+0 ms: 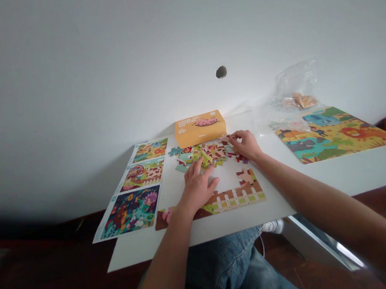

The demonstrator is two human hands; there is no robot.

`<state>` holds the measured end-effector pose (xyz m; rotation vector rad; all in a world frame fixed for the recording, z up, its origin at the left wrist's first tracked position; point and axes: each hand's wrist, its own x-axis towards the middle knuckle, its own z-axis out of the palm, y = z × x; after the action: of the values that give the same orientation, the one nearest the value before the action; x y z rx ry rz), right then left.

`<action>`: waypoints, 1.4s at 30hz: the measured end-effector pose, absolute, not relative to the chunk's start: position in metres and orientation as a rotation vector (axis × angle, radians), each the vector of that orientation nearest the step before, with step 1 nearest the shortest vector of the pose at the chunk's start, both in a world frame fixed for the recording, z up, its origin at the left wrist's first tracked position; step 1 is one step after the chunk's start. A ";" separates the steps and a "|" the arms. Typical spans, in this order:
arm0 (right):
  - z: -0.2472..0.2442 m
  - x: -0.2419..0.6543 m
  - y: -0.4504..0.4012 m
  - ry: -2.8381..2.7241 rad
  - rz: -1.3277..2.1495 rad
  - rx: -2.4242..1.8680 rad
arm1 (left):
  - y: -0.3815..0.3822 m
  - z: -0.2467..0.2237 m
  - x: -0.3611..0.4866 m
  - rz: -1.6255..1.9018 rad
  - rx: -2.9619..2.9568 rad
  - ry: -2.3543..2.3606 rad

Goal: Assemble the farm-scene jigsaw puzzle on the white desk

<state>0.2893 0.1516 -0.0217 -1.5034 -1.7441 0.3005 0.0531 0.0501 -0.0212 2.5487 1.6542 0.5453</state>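
Note:
My left hand (198, 185) rests with its fingers spread at the near edge of a pile of loose puzzle pieces (202, 153). At the right end of the pile, the fingers of my right hand (245, 144) are pinched on a brownish-pink puzzle piece (224, 139). Below both hands lies a joined strip of puzzle (238, 199) with a white fence, a pink pig at its left end and a brown-and-cream part rising at its right. My left wrist and forearm cover some of the strip.
An orange puzzle box (200, 128) stands behind the pile. A sheet with three pictures (142, 178) lies left. On the right are an assembled animal puzzle (336, 135) and clear plastic bags (296, 88) against the white wall. The white table's (134, 250) front edge is near my knees.

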 end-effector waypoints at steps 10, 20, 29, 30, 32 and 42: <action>-0.002 0.264 0.115 -1.699 1.335 -0.928 | 0.056 -0.021 0.062 1.149 2.117 1.493; 0.001 0.271 0.112 -2.028 1.272 -0.931 | 0.058 -0.020 0.060 1.205 1.840 1.419; 0.002 0.273 0.114 -2.046 1.266 -0.875 | 0.054 -0.016 0.063 1.066 1.926 1.377; 0.002 0.273 0.113 -2.055 1.326 -0.874 | 0.054 -0.017 0.063 1.046 1.930 1.365; 0.003 0.275 0.111 -2.077 1.410 -0.900 | 0.055 -0.020 0.062 1.014 1.940 1.350; 0.004 0.289 0.114 -2.265 1.486 -0.969 | 0.052 -0.013 0.066 0.943 2.182 1.375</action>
<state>0.2891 0.1139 0.0042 -0.9688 -2.2649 1.4860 0.0663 0.0521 -0.0129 2.1821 1.3751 0.9430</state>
